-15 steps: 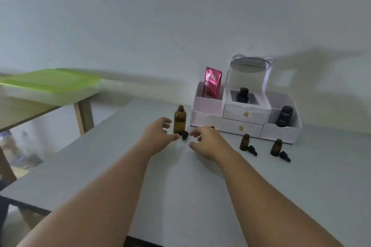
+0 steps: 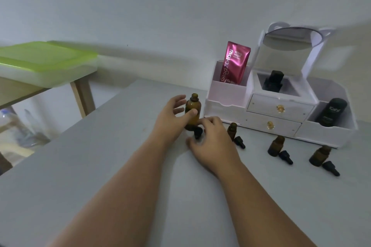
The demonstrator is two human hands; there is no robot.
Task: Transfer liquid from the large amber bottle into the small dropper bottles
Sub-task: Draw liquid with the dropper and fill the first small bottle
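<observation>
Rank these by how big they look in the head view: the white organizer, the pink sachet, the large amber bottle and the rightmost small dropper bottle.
1. white organizer
2. pink sachet, its foot hidden inside the organizer
3. large amber bottle, near the sachet in height but narrower
4. rightmost small dropper bottle

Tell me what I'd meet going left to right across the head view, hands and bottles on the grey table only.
Left hand, large amber bottle, right hand, first small dropper bottle, second small dropper bottle, third small dropper bottle.
</observation>
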